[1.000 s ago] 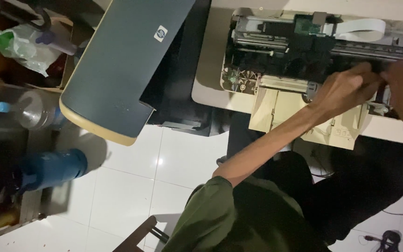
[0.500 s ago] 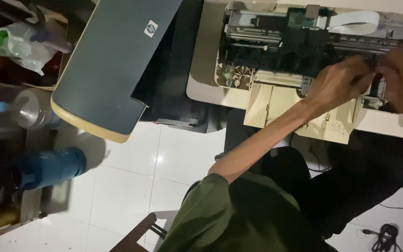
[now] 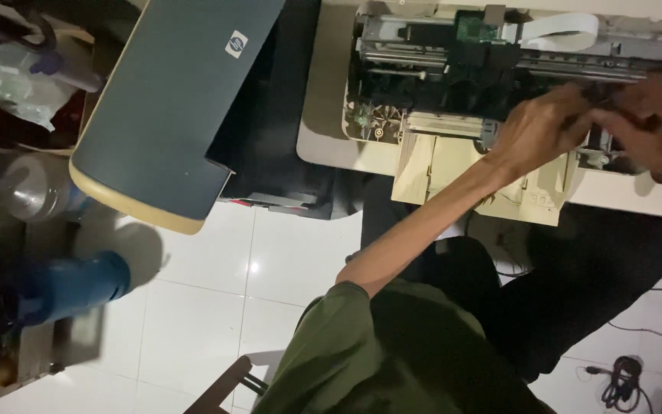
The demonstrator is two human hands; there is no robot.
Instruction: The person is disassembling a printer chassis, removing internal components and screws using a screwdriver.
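Your 2 hands meet over the opened printer (image 3: 453, 84), which sits with its cover off on the pale tabletop (image 3: 323, 130) at the upper right. Your left hand (image 3: 542, 126) reaches in with fingers curled against the dark mechanism; your right hand (image 3: 645, 115) is beside it, blurred, so you cannot tell what either one actually grips. A white ribbon cable (image 3: 557, 29) loops over the top of the chassis, and metal rails run across it above cream plastic trays (image 3: 438, 165). The detached grey lid (image 3: 170, 107), flat with a cream rounded edge, lies tilted to the left, well apart from your hands. Below is a glossy white tiled floor (image 3: 201, 307). At the far left stand a clear plastic bottle (image 3: 28, 188), a blue bottle (image 3: 70, 284) and a crumpled plastic bag (image 3: 17, 77). A black cable (image 3: 622, 379) coils at the lower right.
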